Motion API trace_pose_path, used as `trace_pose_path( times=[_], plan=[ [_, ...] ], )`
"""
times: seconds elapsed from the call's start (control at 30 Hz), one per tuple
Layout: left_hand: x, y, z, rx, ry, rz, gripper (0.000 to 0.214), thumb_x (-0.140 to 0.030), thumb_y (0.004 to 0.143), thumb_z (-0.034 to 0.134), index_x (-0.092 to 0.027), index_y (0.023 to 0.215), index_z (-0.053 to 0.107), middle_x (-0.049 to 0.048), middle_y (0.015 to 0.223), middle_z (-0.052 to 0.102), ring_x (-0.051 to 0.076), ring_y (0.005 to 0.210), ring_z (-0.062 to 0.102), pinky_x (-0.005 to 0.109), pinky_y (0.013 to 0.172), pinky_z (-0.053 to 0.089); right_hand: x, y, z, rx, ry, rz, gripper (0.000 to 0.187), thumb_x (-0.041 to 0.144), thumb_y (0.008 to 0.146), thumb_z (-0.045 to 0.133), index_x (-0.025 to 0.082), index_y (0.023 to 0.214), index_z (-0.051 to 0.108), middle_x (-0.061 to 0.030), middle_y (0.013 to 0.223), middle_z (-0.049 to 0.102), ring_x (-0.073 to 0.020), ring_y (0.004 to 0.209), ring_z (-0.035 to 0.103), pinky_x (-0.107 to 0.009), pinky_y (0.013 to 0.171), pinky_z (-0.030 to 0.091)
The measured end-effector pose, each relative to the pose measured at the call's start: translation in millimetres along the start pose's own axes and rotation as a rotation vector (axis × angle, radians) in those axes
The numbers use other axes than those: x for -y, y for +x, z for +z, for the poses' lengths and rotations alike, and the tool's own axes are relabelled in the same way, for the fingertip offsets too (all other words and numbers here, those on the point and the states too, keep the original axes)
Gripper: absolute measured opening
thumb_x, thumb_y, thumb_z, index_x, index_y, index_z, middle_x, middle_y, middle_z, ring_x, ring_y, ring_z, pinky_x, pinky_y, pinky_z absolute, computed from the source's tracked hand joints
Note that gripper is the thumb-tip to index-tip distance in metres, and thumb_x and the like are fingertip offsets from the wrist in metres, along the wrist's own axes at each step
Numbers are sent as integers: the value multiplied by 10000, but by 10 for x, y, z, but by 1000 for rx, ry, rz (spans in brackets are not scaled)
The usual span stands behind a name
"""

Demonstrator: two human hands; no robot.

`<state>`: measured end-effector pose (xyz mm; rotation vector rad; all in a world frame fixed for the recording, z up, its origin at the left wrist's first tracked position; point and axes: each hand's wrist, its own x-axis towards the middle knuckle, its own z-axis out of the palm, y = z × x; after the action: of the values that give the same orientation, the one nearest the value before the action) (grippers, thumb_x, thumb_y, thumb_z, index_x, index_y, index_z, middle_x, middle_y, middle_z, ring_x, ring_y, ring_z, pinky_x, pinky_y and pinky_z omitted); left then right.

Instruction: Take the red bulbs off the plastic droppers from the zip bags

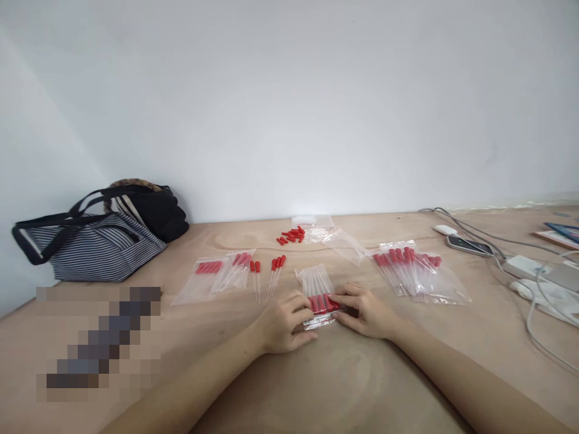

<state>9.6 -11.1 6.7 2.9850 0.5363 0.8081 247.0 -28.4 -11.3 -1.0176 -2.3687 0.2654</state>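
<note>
Between my hands lies a clear zip bag [313,278] of droppers, its red rubber bulbs [320,302] toward me and its zip edge nearest. My left hand [284,324] is curled at the bag's left side, fingertips on it and thumb lower down. At the right side, the thumb and fingers of my right hand [367,310] grip the bag near the bulbs. Just beyond my left hand lie a pair of loose droppers [256,278] and a small group of droppers [275,276]. The undersides of both hands are hidden.
Filled dropper bags [208,268] lie left, and another pile of dropper bags [407,268] right. Loose red bulbs [293,235] and clear tubes [319,234] sit at the back. A striped bag [97,244] stands far left; cables [534,301] and a phone-like device [469,245] are right.
</note>
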Motion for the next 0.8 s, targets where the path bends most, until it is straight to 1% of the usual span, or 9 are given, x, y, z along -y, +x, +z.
trace_pose_path(
  times=[0.13,0.23,0.3,0.37,0.43,0.47,0.6,0.7,0.8],
  plan=[
    [-2,-13,13,122,288,106,188,-204,886,386,-159,798,547,44,768,586,136,663,529,239,590,434,38,13,19,-18,-41,29,299,350,787,545,203,1034,629,-61,819,611,-184,765,563,-335,715,457],
    [31,-4,50,150,350,142,225,-130,891,324,-159,795,526,40,765,588,140,640,532,243,563,422,64,12,31,-46,-28,25,366,374,737,605,203,1060,615,-77,929,600,-200,838,562,-350,752,457],
    [20,1,80,94,251,-33,176,-136,881,348,-166,805,503,40,799,587,145,680,550,251,603,438,72,13,49,-61,16,16,398,365,735,612,208,1100,591,-85,1022,578,-198,897,556,-335,774,462],
    [-22,7,101,8,95,-337,58,-214,853,437,-175,854,479,37,809,581,159,704,561,270,619,448,72,18,79,-68,46,17,383,342,763,586,217,1125,574,-84,1054,569,-187,915,557,-319,776,470],
    [-74,20,108,-40,-61,-611,203,-297,792,535,-179,938,456,27,787,574,177,698,561,289,600,443,64,24,112,-82,47,25,342,321,791,556,224,1118,577,-79,1045,577,-181,907,562,-318,774,474],
    [-97,28,108,-39,-133,-698,284,-308,762,567,-180,983,443,19,772,570,182,692,558,293,595,436,59,27,127,-89,41,25,326,312,797,548,227,1110,582,-77,1037,582,-180,901,565,-318,770,474],
    [-131,70,128,-58,-426,-842,346,-196,729,555,-194,1046,417,-36,690,526,148,639,531,272,604,407,51,27,150,-113,1,8,323,321,787,565,227,1095,585,-70,1015,595,-178,869,570,-311,735,469],
    [-116,101,178,-202,-738,-898,291,-185,742,541,-193,1000,408,-61,668,475,102,580,502,238,581,394,81,33,148,-187,-75,-23,356,352,758,600,213,1085,580,-68,974,613,-178,831,569,-326,720,447],
    [-115,133,214,-327,-1064,-1001,321,-214,707,616,-190,948,406,-79,659,460,64,536,483,215,573,400,148,64,163,-304,-211,-102,295,315,754,606,204,1026,595,-57,921,636,-170,786,557,-344,725,407]
  ],
)
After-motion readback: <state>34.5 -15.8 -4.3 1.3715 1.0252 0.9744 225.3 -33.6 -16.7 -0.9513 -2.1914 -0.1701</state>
